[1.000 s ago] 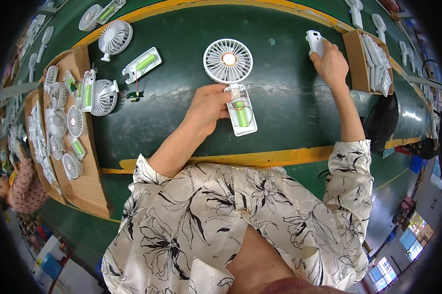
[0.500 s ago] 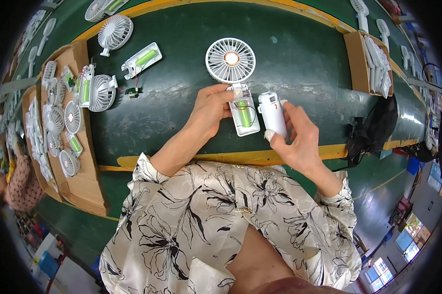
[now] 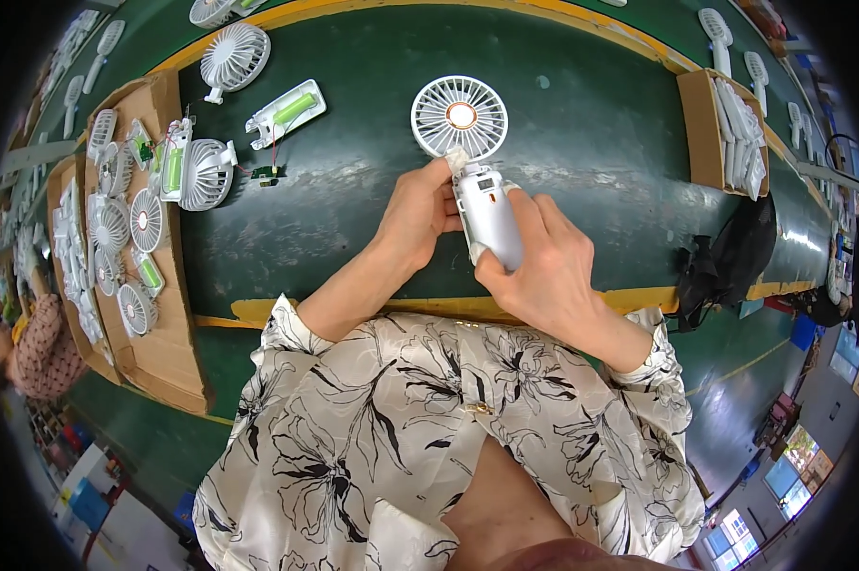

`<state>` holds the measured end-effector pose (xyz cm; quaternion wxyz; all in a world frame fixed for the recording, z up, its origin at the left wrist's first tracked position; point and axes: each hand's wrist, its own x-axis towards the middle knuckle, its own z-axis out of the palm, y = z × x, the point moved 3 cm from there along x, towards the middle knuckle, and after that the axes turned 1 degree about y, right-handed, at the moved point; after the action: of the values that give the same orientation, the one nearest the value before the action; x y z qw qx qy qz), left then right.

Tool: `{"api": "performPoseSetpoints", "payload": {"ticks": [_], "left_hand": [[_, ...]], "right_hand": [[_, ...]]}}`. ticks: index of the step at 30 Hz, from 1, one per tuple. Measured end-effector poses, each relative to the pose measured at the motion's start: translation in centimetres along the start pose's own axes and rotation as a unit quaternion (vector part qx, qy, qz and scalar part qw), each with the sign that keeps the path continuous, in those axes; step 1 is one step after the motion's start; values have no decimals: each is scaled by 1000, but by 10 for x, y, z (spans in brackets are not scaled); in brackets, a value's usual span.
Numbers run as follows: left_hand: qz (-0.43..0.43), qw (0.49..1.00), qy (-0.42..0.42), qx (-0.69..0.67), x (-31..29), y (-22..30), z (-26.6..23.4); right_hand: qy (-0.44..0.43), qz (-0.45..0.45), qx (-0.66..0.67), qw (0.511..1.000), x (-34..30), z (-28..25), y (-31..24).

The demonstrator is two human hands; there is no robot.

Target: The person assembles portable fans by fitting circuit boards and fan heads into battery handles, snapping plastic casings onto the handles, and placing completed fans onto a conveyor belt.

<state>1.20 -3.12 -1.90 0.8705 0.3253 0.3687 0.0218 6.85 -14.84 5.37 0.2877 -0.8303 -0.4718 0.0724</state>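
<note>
A small white handheld fan (image 3: 460, 116) lies over the dark green table, its round grille away from me and its handle toward me. My left hand (image 3: 417, 215) grips the handle near the neck, its fingertips wrapped in pale tape. My right hand (image 3: 550, 262) holds a white handle cover (image 3: 491, 221) with a small dark window, laid over the handle. The cover hides the green battery and wires in the handle. Whether its edges are fully seated, I cannot tell.
At left stand cardboard trays (image 3: 189, 366) holding several fans. Nearby are an opened fan (image 3: 206, 175), a half shell with a green battery (image 3: 294, 108) and a small circuit board (image 3: 266, 173). A box of white parts (image 3: 703, 133) and a black bag (image 3: 734, 249) lie right.
My right hand has moved left with the cover and brought it onto the fan's handle, hiding the battery. My left hand has kept its grip on the fan.
</note>
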Motion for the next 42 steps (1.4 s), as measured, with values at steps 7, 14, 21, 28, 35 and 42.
{"api": "performPoseSetpoints", "payload": {"ticks": [7,14,21,28,35,42], "left_hand": [[6,1000,-19,-23,-3,1,3],[1,999,-26,-19,-2,0,2],[-3,1000,-12,-28,3,-3,-1],[20,999,25,37,5,-5,2],[72,997,15,-5,2,5,2],[138,988,-63,-13,2,1,5]], "right_hand": [[-3,-6,-24,1000,7,11,2],[-8,-9,-32,999,7,15,4],[-14,-6,-47,999,8,18,6],[-5,-22,-78,997,6,21,9],[55,23,18,998,8,10,22],[-159,268,446,839,12,44,46]]}}
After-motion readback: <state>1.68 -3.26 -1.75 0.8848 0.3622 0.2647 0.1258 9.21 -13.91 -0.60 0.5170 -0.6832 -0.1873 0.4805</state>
